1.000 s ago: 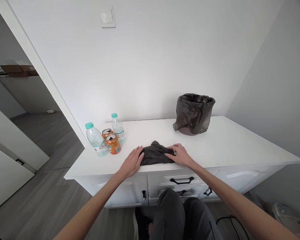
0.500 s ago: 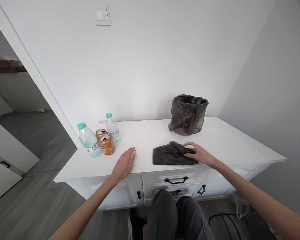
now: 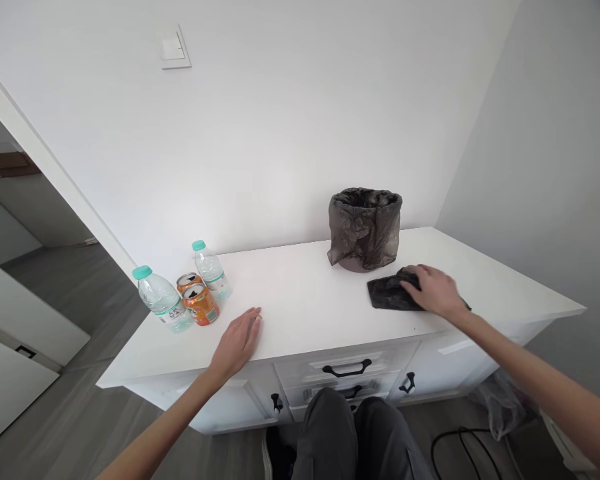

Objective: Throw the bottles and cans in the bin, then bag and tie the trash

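On the right part of the white cabinet top lies a folded black plastic bag [image 3: 387, 293]. My right hand [image 3: 433, 290] rests over it with the fingers curved round its upper part. My left hand [image 3: 237, 340] lies flat near the front edge, fingers stretched out, holding nothing. Behind the folded bag, toward the wall, stands a bin lined with a black bag [image 3: 365, 230]. Left of my left hand are two orange cans, the front one [image 3: 201, 305] and the rear one [image 3: 187, 281], between two clear bottles with teal caps [image 3: 163, 300], [image 3: 213, 270].
The white cabinet top [image 3: 300, 320] runs along the wall, with black-handled drawers [image 3: 347, 368] below its front edge. A light switch [image 3: 175, 50] is on the wall. A black cable [image 3: 463, 432] and a clear plastic bag [image 3: 503, 403] lie on the floor at right.
My right hand has moved the folded black bag to the right along the cabinet top. My left hand still rests on the surface. The view has shifted slightly.
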Action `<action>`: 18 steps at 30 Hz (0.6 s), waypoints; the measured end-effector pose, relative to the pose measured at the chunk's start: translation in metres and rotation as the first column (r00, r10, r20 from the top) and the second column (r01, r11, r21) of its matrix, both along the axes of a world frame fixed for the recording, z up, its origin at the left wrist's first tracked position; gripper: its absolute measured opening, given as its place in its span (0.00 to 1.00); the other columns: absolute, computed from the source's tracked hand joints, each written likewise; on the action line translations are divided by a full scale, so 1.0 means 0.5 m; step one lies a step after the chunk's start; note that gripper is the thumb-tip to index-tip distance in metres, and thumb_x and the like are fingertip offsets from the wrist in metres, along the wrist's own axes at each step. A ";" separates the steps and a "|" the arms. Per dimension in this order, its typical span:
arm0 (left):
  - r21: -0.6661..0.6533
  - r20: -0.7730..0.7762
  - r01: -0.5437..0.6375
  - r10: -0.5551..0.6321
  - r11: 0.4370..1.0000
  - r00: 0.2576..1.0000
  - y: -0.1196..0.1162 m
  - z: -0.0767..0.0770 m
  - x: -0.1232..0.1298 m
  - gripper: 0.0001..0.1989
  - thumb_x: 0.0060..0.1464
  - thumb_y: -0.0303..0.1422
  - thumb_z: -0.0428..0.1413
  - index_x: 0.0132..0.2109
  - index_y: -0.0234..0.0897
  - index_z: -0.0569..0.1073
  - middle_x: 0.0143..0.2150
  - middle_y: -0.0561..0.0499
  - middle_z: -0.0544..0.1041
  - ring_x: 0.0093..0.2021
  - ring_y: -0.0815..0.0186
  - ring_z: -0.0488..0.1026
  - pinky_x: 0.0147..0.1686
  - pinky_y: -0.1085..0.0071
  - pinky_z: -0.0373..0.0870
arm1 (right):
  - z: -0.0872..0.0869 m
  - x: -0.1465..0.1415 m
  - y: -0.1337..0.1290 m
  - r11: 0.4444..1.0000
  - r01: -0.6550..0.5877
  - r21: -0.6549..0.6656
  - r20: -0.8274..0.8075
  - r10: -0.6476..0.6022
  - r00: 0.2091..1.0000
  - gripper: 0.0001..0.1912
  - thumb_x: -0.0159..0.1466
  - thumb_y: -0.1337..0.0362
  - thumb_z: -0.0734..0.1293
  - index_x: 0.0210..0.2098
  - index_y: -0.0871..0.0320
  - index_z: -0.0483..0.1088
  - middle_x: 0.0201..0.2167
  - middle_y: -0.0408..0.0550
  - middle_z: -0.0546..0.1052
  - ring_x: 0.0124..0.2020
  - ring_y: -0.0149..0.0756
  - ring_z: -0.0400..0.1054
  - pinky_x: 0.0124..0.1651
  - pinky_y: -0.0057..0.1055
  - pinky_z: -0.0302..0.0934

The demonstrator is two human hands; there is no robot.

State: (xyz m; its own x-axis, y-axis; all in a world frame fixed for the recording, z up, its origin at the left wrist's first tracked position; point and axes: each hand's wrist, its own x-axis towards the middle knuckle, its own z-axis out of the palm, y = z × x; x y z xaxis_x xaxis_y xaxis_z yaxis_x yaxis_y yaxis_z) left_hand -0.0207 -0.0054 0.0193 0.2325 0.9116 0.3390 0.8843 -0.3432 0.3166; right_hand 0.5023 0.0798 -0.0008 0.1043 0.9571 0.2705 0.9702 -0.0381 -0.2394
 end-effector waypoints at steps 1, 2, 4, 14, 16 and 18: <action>0.004 -0.002 0.001 -0.001 1.000 1.000 0.000 0.002 0.002 0.22 0.73 0.45 0.40 0.61 0.43 0.69 0.64 0.47 0.75 0.66 0.56 0.70 0.66 0.54 0.67 | -0.009 -0.035 -0.004 1.000 -0.014 -0.017 0.013 0.014 1.000 0.34 0.71 0.44 0.54 0.67 0.57 0.63 0.68 0.63 0.66 0.69 0.64 0.57 0.66 0.65 0.51; 0.005 -0.003 0.002 -0.002 1.000 1.000 0.001 0.003 0.004 0.22 0.73 0.45 0.40 0.61 0.43 0.69 0.64 0.47 0.75 0.66 0.56 0.70 0.66 0.54 0.67 | -0.019 -0.065 -0.006 0.999 0.009 -0.040 0.012 -0.008 1.000 0.37 0.71 0.41 0.51 0.69 0.56 0.61 0.70 0.63 0.62 0.71 0.67 0.51 0.67 0.69 0.46; 0.003 -0.005 0.001 -0.001 1.000 1.000 0.002 0.005 0.005 0.22 0.73 0.45 0.40 0.61 0.43 0.69 0.64 0.47 0.75 0.66 0.56 0.71 0.66 0.53 0.67 | -0.039 -0.106 -0.007 0.993 0.049 -0.105 -0.006 -0.050 0.999 0.42 0.70 0.35 0.48 0.72 0.54 0.58 0.74 0.62 0.55 0.75 0.71 0.41 0.68 0.74 0.37; 0.020 -0.002 -0.012 0.012 1.000 1.000 -0.002 -0.006 0.006 0.20 0.72 0.43 0.41 0.60 0.43 0.70 0.64 0.47 0.76 0.65 0.57 0.71 0.66 0.55 0.67 | -0.101 -0.087 -0.018 0.990 0.023 -0.141 -0.048 -0.030 0.998 0.41 0.71 0.37 0.45 0.73 0.51 0.55 0.77 0.56 0.48 0.77 0.59 0.37 0.73 0.66 0.37; 0.010 0.001 -0.027 0.027 1.000 1.000 -0.004 -0.009 0.007 0.20 0.72 0.43 0.41 0.60 0.42 0.70 0.64 0.47 0.75 0.66 0.57 0.70 0.66 0.55 0.66 | -0.101 -0.084 -0.023 0.990 0.016 -0.139 -0.049 -0.023 0.999 0.40 0.71 0.37 0.45 0.73 0.50 0.56 0.77 0.56 0.48 0.77 0.59 0.38 0.73 0.66 0.38; 0.006 0.009 -0.041 0.040 0.999 0.999 -0.007 -0.010 0.007 0.19 0.72 0.42 0.41 0.59 0.42 0.70 0.64 0.47 0.75 0.66 0.56 0.70 0.65 0.54 0.66 | -0.102 -0.083 -0.026 0.989 0.017 -0.148 -0.052 -0.025 0.998 0.40 0.71 0.37 0.46 0.73 0.49 0.56 0.77 0.55 0.48 0.77 0.59 0.39 0.72 0.66 0.38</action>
State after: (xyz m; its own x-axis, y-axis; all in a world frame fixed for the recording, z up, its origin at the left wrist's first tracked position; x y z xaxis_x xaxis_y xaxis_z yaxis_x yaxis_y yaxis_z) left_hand -0.0171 -0.0090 0.0143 0.1924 0.9183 0.3461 0.8947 -0.3090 0.3226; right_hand 0.4606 0.0666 -0.0516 0.1349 0.9836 0.1197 0.9548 -0.0968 -0.2811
